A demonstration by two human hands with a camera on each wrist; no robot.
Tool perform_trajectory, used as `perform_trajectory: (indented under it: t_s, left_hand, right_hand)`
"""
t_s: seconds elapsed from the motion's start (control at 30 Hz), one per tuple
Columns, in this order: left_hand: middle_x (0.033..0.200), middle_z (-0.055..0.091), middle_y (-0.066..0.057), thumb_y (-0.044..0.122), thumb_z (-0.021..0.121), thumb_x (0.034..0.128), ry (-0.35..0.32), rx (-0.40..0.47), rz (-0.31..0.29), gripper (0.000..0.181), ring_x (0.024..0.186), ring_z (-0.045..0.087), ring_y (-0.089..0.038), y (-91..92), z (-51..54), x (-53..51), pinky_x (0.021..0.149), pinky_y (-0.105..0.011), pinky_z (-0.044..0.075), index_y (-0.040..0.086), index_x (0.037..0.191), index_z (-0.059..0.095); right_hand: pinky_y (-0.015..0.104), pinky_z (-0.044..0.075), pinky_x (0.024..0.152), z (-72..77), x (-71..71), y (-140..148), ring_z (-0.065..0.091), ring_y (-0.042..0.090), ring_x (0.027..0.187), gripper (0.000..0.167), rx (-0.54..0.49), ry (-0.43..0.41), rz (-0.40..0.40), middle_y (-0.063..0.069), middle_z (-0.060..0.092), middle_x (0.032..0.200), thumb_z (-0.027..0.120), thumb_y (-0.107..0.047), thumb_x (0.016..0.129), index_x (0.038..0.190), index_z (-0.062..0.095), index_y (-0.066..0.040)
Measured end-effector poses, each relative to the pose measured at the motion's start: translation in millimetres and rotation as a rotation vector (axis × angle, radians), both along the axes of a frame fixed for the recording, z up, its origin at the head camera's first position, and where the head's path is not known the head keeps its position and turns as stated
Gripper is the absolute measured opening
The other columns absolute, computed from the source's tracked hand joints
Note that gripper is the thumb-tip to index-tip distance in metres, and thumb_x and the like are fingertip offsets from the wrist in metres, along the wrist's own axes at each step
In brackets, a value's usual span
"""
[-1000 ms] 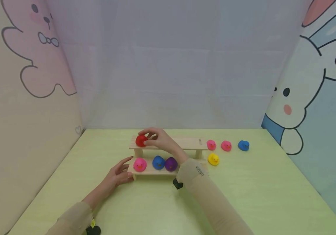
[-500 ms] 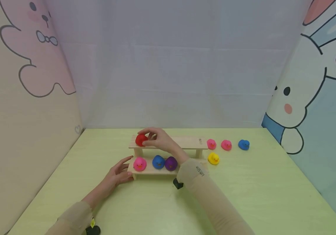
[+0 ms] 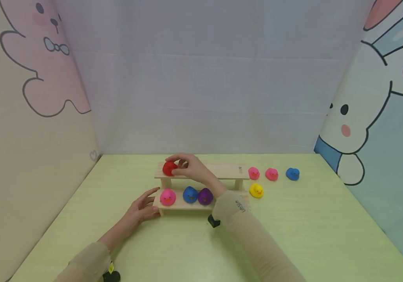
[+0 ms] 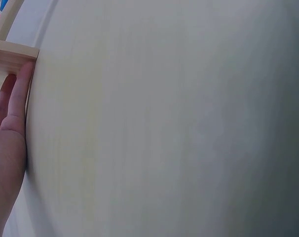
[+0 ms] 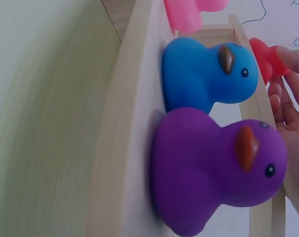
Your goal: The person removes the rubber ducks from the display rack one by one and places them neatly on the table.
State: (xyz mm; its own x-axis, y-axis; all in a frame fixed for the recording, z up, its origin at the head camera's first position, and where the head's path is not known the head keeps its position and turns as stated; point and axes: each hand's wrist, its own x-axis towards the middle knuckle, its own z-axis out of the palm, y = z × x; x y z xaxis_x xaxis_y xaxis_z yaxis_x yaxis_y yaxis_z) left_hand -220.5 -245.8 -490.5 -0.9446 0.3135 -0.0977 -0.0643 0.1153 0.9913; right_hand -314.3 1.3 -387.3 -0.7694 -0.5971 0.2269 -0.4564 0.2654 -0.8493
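A two-tier wooden shelf (image 3: pixel 219 171) stands on the table. At the left end of its upper tier sits a red rubber duck (image 3: pixel 169 169), which my right hand (image 3: pixel 195 169) pinches between thumb and fingers. My left hand (image 3: pixel 140 208) touches the left end of the lower tier, its fingers extended along the wood; the left wrist view shows that hand (image 4: pixel 11 143) against the shelf end (image 4: pixel 16 52). On the lower tier stand a pink duck (image 3: pixel 167 197), a blue duck (image 3: pixel 190 195) and a purple duck (image 3: pixel 205 196). The right forearm covers the tier's right part.
Right of the shelf, two pink ducks (image 3: pixel 271 174), a blue duck (image 3: pixel 292 174) and a yellow duck (image 3: pixel 256 190) sit on the table (image 3: pixel 328 219). Black wrist devices show under both sleeves. A pale cloth (image 3: pixel 205 98) hangs behind the table, with printed panels at both sides.
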Motion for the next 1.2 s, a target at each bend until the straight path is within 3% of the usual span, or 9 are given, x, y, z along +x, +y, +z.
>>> perform_trajectory:
  t_s: [0.33,0.67,0.83,1.0,1.2]
  left_hand:
    - [0.15,0.037,-0.026,0.018,0.057,0.0985,0.027,0.016,-0.025,0.068,0.12,0.061,-0.015,-1.3,-0.3,-1.0,0.097,-0.036,0.056,0.02,0.157,0.023]
    - [0.149,0.04,-0.023,0.018,0.058,0.098,0.018,0.016,-0.012,0.067,0.119,0.061,-0.014,-1.5,-0.9,-2.5,0.096,-0.037,0.057,0.021,0.156,0.025]
    - [0.147,0.041,-0.02,0.016,0.057,0.0979,0.009,0.027,-0.009,0.067,0.117,0.061,-0.012,-1.5,-3.6,-1.1,0.097,-0.037,0.057,0.02,0.156,0.025]
    - [0.148,0.04,-0.022,0.016,0.057,0.0982,0.015,0.035,-0.023,0.067,0.118,0.061,-0.012,-0.6,-4.0,0.4,0.097,-0.038,0.056,0.019,0.157,0.024]
    - [0.144,0.044,-0.02,0.012,0.056,0.0981,0.033,0.061,-0.03,0.067,0.116,0.062,-0.012,-0.4,-2.4,-0.4,0.097,-0.039,0.056,0.017,0.157,0.024]
  right_hand:
    - [0.019,0.051,0.074,1.1,-0.3,0,0.056,0.02,0.094,0.038,-0.018,0.011,-0.003,0.011,0.066,0.117,0.069,-0.012,0.091,0.129,0.064,-0.015]
    - [0.021,0.053,0.075,-1.3,-3.2,0,0.057,0.015,0.091,0.036,-0.053,0.053,-0.012,0.007,0.067,0.116,0.068,-0.011,0.091,0.127,0.065,-0.014]
    - [0.021,0.051,0.076,-1.7,-2.5,2,0.057,0.014,0.092,0.035,-0.079,0.027,-0.012,0.007,0.066,0.121,0.069,-0.012,0.092,0.127,0.065,-0.014]
    - [0.023,0.05,0.076,3.5,2.0,9,0.056,0.017,0.096,0.036,-0.066,0.017,-0.018,0.007,0.066,0.122,0.07,-0.014,0.091,0.127,0.065,-0.015]
    - [0.025,0.051,0.08,10.5,2.0,21,0.056,0.016,0.098,0.035,-0.067,0.069,-0.049,0.004,0.068,0.121,0.071,-0.014,0.091,0.126,0.067,-0.016]
